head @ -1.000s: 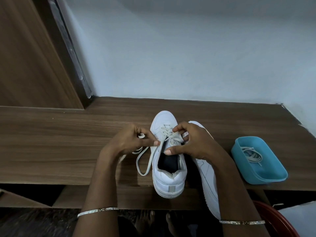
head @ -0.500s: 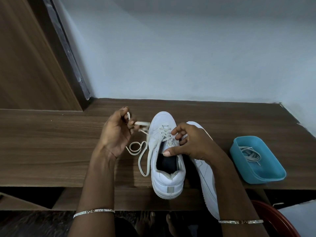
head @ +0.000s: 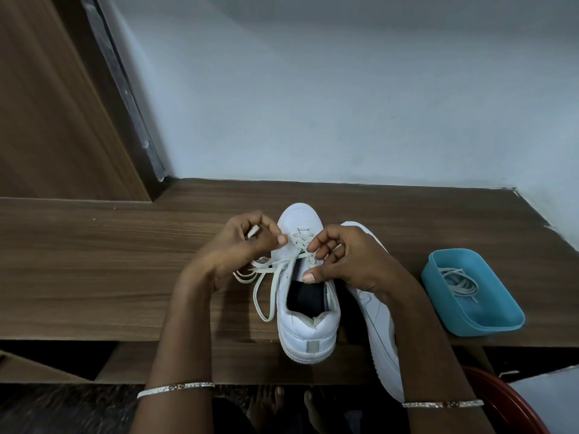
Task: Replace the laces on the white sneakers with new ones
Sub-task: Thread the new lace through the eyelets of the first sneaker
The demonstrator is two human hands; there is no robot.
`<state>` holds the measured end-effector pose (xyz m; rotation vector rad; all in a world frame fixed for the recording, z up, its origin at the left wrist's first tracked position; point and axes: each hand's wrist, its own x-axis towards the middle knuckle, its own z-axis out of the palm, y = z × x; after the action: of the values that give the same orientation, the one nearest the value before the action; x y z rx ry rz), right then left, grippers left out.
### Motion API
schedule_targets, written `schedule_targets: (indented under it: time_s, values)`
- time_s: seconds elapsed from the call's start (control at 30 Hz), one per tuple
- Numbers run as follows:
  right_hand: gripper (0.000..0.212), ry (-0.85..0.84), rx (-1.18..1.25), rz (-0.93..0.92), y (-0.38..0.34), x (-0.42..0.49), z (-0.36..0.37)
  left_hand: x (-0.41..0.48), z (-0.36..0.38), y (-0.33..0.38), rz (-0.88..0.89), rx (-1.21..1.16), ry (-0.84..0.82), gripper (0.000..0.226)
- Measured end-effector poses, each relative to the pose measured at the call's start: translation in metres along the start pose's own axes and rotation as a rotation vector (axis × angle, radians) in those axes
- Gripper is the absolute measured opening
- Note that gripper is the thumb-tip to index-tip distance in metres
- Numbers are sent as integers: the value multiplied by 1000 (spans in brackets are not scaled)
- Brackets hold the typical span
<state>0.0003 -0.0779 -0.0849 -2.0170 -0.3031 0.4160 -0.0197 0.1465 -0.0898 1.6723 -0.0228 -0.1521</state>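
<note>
At table centre, pinching the lace point(head: 266, 289) tip with the left hand point(head: 241, 249) at 10 o'clock of the sneaker point(head: 308, 333); gripping its tongue with the right hand point(head: 347, 261), probably nipping a crossing too. Guiding the lace flat and untwisted, drawing slack evenly, bracing against tipping.

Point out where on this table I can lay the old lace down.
Widest bare wood: the table left of the left hand. A bare strip runs between the sneaker and the wall. Only a narrow gap separates the second sneaker from the blue tray. Crowded: the lace loops between left hand and sneaker.
</note>
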Motion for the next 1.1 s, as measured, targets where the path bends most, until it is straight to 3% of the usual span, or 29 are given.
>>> schedule_targets:
  time_s: [0.2, 0.37, 0.53, 0.63, 0.73, 0.87, 1.0, 1.1]
  values:
    - [38, -14, -16, -22, -1, -1, 2, -3, -8, 2, -48, 323, -175, 15]
    - [41, -19, -60, -30, -2, 0, 3, -7, -13, 4, -54, 290, -174, 15]
    - [38, -6, -92, -46, -2, 1, 5, -10, -12, 5, -134, 291, -296, 13]
    - [38, -5, -89, -50, -2, 1, 5, -14, -12, 7, -207, 343, -321, 31]
    - [39, -6, -98, -53, -2, 2, 5, -13, -12, 5, -237, 336, -200, 52]
    - [40, -3, -100, -54, -2, 1, 5, -5, -14, -3, -88, 345, -75, 35]
    - [40, -1, -119, -47, -3, 1, 5, 1, -6, -7, -102, 443, -199, 11]
    - [40, -1, -123, -42, -3, 1, 5, 1, -5, -7, -121, 402, -231, 6]
